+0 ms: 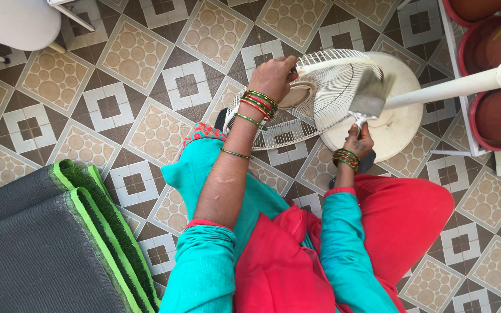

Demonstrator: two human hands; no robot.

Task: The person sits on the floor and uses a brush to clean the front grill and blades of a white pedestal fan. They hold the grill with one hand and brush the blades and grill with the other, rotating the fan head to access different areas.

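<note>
A white wire fan grille stands tilted on the patterned tile floor in front of me. My left hand, with green and red bangles on the wrist, grips the grille's top rim near its round centre plate. My right hand, also bangled, holds the handle of a flat paintbrush whose bristles rest against the grille's right side. The brush looks blurred.
A round white fan base with a white pole lies behind the grille. Terracotta pots in a white rack stand at the right. A grey mat with green edges lies at the lower left. A white chair is top left.
</note>
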